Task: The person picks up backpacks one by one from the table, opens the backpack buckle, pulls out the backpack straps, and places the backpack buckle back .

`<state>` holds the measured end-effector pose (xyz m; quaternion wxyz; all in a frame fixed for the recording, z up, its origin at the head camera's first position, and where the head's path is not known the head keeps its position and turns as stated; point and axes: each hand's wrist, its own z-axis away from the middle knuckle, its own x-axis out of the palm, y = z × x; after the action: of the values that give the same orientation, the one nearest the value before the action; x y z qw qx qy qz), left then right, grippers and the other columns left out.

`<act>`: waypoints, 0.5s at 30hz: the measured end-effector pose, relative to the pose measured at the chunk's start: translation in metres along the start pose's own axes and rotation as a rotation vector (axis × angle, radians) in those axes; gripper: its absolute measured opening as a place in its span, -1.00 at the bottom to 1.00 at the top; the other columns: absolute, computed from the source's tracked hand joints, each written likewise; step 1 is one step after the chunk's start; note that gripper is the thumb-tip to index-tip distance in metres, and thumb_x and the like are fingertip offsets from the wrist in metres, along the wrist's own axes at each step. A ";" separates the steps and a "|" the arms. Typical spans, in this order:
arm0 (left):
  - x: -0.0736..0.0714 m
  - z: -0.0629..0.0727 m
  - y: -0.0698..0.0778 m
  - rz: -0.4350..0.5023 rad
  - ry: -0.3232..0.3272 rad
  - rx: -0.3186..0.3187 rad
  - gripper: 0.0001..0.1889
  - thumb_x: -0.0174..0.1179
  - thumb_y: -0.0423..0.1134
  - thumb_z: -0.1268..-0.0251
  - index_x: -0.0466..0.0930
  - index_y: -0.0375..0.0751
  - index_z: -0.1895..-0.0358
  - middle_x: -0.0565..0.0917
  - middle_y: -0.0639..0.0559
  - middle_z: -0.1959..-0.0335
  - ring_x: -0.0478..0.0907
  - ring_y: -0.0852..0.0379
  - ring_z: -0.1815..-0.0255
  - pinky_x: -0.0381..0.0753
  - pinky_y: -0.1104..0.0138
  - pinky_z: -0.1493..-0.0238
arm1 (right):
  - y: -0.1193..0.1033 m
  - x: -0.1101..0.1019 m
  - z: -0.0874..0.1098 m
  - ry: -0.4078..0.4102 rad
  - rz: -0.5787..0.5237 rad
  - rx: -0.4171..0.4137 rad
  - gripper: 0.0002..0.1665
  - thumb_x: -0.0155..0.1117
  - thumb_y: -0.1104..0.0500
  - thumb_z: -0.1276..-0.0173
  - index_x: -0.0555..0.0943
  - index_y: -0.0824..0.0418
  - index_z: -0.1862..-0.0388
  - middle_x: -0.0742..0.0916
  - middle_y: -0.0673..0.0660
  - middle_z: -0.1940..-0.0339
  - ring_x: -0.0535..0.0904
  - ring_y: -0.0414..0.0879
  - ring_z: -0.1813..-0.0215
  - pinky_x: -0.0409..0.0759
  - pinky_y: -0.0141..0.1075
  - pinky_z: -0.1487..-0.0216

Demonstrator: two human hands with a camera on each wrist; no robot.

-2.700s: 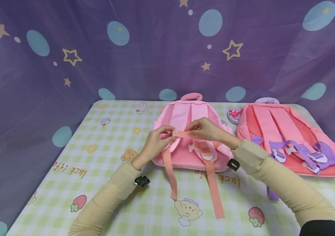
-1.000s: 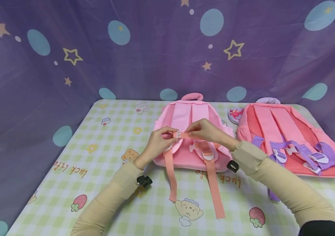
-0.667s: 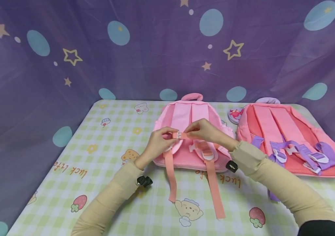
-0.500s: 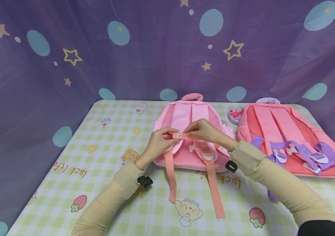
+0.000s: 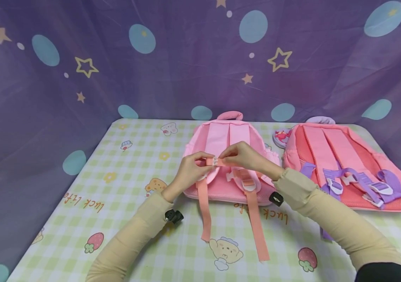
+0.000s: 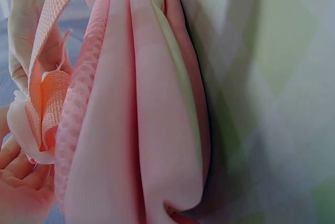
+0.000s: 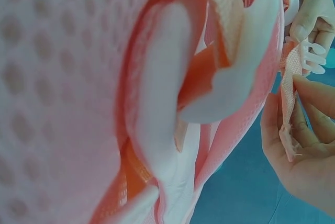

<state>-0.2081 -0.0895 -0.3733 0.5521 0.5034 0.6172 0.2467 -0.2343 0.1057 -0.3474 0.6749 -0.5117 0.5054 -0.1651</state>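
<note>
Pinching orange webbing (image 5: 219, 162): two hands (image 5: 190, 170) (image 5: 244, 154)

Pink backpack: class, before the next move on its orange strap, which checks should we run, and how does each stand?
1. Pink backpack lying strap side up: ok.
2. Left hand pinching orange strap: ok.
3. Right hand pinching orange strap: ok.
4. White clip visible between the hands: ok.
5. Strap secured in the clip: cannot tell.
6. Two long strap ends tucked away: not ok, both hang loose.
</note>
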 end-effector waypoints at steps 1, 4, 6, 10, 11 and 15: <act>0.000 0.000 0.000 0.004 0.001 -0.001 -0.72 0.32 -0.39 0.10 0.62 -0.25 0.20 0.64 -0.07 0.37 0.49 0.17 0.40 0.47 0.47 0.43 | 0.000 0.000 0.000 0.000 0.002 0.001 -0.84 0.22 0.31 -0.15 0.65 0.35 0.29 0.71 0.16 0.37 0.52 -0.18 0.40 0.50 -0.40 0.31; 0.000 0.000 0.000 0.005 0.002 0.001 -0.72 0.32 -0.40 0.10 0.62 -0.26 0.21 0.64 -0.07 0.37 0.50 0.18 0.39 0.47 0.47 0.43 | -0.001 0.000 0.001 0.005 0.008 0.008 -0.84 0.22 0.31 -0.15 0.66 0.34 0.29 0.71 0.16 0.36 0.53 -0.19 0.39 0.50 -0.39 0.30; 0.001 0.000 0.000 0.006 0.001 0.005 -0.72 0.32 -0.40 0.10 0.62 -0.26 0.21 0.64 -0.07 0.37 0.50 0.18 0.38 0.48 0.47 0.43 | -0.001 0.000 0.001 0.006 0.013 0.005 -0.83 0.22 0.32 -0.15 0.65 0.35 0.28 0.70 0.17 0.35 0.53 -0.19 0.38 0.51 -0.39 0.29; 0.001 0.000 -0.001 0.012 -0.002 0.010 -0.73 0.32 -0.40 0.10 0.62 -0.27 0.21 0.63 -0.07 0.38 0.49 0.18 0.39 0.47 0.48 0.43 | 0.000 -0.001 0.002 0.011 0.016 -0.003 -0.81 0.21 0.33 -0.14 0.64 0.38 0.26 0.70 0.20 0.33 0.53 -0.19 0.37 0.50 -0.40 0.29; 0.001 0.001 -0.001 0.012 -0.003 0.011 -0.73 0.32 -0.40 0.10 0.62 -0.27 0.21 0.63 -0.07 0.37 0.49 0.18 0.38 0.47 0.48 0.42 | 0.001 -0.001 0.002 0.010 0.017 -0.007 -0.81 0.21 0.33 -0.14 0.64 0.39 0.26 0.70 0.21 0.33 0.52 -0.18 0.38 0.49 -0.40 0.30; 0.001 0.001 0.000 0.016 -0.005 0.013 -0.73 0.32 -0.40 0.09 0.63 -0.26 0.21 0.64 -0.07 0.37 0.49 0.16 0.38 0.46 0.48 0.42 | 0.003 -0.003 0.004 0.015 0.042 -0.008 -0.80 0.22 0.32 -0.14 0.64 0.38 0.25 0.70 0.22 0.32 0.51 -0.16 0.40 0.48 -0.41 0.32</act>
<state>-0.2072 -0.0891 -0.3742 0.5485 0.5125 0.6134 0.2455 -0.2330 0.1111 -0.3487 0.6726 -0.5023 0.5216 -0.1527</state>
